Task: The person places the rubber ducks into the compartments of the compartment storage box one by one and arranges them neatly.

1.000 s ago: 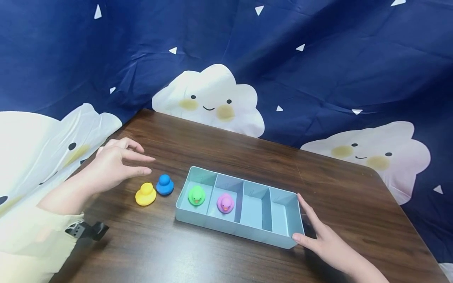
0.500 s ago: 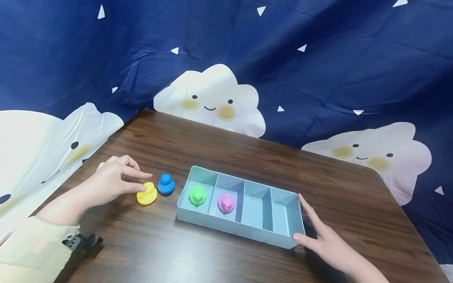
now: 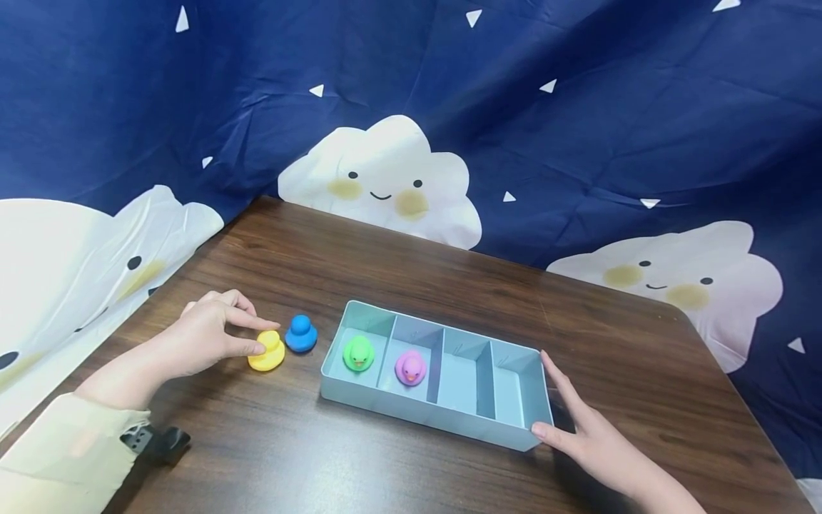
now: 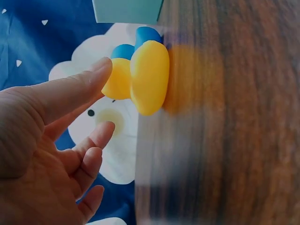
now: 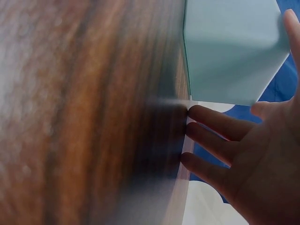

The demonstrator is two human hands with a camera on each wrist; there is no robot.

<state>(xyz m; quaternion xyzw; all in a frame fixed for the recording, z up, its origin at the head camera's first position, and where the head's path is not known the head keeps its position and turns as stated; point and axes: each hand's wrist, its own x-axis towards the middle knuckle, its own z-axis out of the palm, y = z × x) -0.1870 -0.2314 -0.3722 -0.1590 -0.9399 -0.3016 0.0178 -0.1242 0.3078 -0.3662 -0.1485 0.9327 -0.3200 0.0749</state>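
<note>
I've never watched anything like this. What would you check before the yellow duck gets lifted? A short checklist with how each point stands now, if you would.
1. Left hand on the yellow duck: ok, it pinches the duck's head.
2. Pinch firm enough: cannot tell from pictures.
3. Yellow duck apart from the blue duck: cannot tell; they look very close.
4. Box steadied: ok, the right hand touches its right end.
5. Compartment without a duck: ok, the green duck and pink duck occupy only the two leftmost of four.
</note>
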